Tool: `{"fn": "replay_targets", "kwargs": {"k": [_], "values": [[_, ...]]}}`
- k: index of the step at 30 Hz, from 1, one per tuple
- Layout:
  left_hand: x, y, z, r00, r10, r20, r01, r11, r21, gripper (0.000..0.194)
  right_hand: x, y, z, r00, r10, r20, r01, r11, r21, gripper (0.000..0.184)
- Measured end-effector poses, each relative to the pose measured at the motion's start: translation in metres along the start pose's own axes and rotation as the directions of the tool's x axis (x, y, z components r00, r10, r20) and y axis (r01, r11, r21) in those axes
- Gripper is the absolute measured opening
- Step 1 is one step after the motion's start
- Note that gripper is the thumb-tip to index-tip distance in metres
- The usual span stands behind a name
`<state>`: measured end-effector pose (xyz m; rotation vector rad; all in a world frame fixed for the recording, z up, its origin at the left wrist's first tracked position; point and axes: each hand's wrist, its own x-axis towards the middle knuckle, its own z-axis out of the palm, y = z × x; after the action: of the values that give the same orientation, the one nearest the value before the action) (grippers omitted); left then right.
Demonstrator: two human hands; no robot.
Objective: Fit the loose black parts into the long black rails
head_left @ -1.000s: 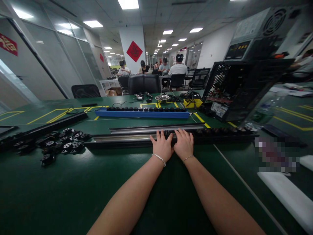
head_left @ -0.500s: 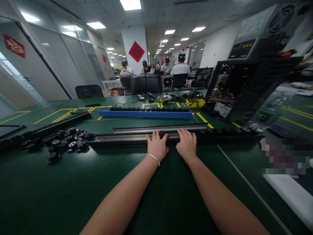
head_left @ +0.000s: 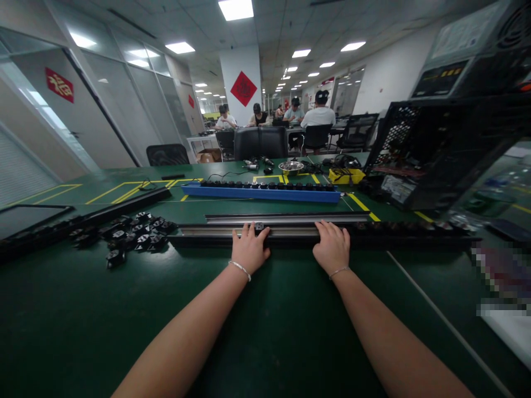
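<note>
A long black and silver rail (head_left: pixel 199 236) lies across the green table in front of me, with a row of small black parts fitted along its right stretch (head_left: pixel 415 228). My left hand (head_left: pixel 248 249) rests on the rail near its middle, fingers curled over the edge by one small black part. My right hand (head_left: pixel 332 247) rests on the same rail a short way to the right, fingers laid over it. Both wrists wear thin bracelets. A second silver rail (head_left: pixel 286 219) lies just behind.
A pile of several loose black parts (head_left: pixel 136 232) sits to the left. Behind lie a blue rail (head_left: pixel 261 192) with black parts, a metal bowl (head_left: pixel 291 166) and a yellow tray (head_left: pixel 346 175). An open computer case (head_left: pixel 440 149) stands at right. People sit at a far table.
My hands have slid apart along the rail: the left hand moved left, the right hand moved right. The view has shifted slightly to the left.
</note>
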<state>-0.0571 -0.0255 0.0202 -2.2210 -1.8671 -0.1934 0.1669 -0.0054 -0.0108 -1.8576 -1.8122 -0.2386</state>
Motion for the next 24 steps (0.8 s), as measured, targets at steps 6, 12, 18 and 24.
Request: {"fn": "replay_targets", "kwargs": {"k": [6,12,18,24], "values": [[-0.004,-0.024,-0.006,0.997,-0.043,0.057,0.043,0.999,-0.008,0.061,0.0,0.0,-0.001,1.0,-0.004,0.001,0.004,1.0,0.012,0.055],[-0.008,-0.048,-0.008,0.988,-0.11,0.105,0.116,0.992,-0.048,0.064,0.0,0.001,0.001,1.0,-0.005,-0.004,0.005,1.0,0.008,0.055],[-0.012,-0.068,-0.007,0.979,-0.18,0.092,0.185,0.982,-0.048,0.062,0.0,0.001,0.002,1.0,-0.01,-0.022,0.01,1.0,-0.005,0.056],[-0.017,-0.087,-0.004,0.967,-0.243,0.074,0.246,0.969,-0.035,0.059,0.0,0.003,0.003,1.0,-0.01,-0.013,0.01,1.0,0.003,0.057]]}}
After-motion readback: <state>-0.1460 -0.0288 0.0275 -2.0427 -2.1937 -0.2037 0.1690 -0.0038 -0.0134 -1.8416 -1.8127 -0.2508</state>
